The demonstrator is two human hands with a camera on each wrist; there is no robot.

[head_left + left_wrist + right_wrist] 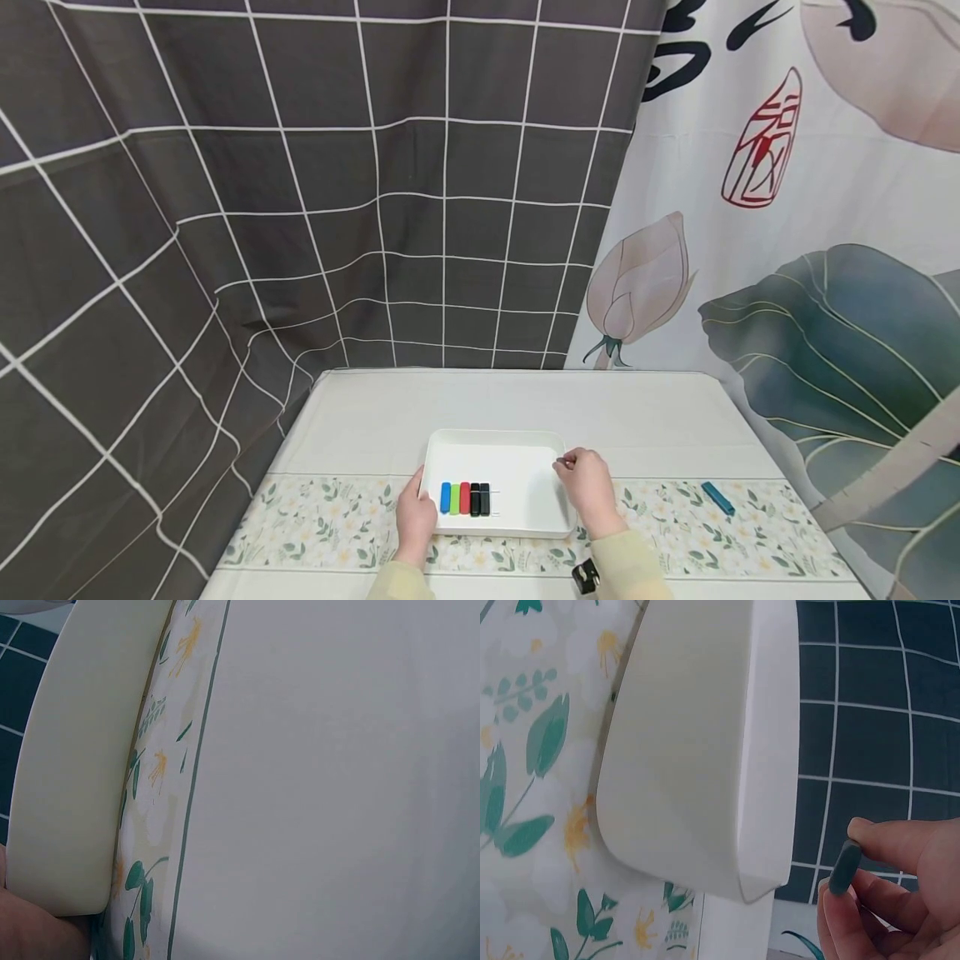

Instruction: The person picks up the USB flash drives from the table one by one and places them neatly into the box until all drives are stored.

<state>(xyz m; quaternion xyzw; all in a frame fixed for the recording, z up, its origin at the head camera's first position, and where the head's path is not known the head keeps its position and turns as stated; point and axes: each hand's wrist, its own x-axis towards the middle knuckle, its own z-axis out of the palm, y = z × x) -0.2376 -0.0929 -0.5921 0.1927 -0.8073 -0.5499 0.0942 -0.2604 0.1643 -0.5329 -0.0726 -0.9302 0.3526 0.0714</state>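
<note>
A shallow white tray (517, 479) lies on the table. My left hand (416, 515) holds its left side, the thumb by the rim; in the left wrist view only part of that hand (37, 926) shows at the tray's corner. Inside the tray, toward the left, small oblong pieces stand side by side: a blue one (446, 497), a green one (455, 498), a red one (465, 498) and two black ones (480, 499). Over the tray's right edge, my right hand (588, 483) pinches a small dark, rounded piece (845, 867) between thumb and fingers. Its full shape is hidden.
A teal oblong object (717, 497) lies on the table to the right. The white table cover (510, 400) has a floral band. A dark checked curtain (408, 167) hangs behind and left, a printed white one (675, 167) at right.
</note>
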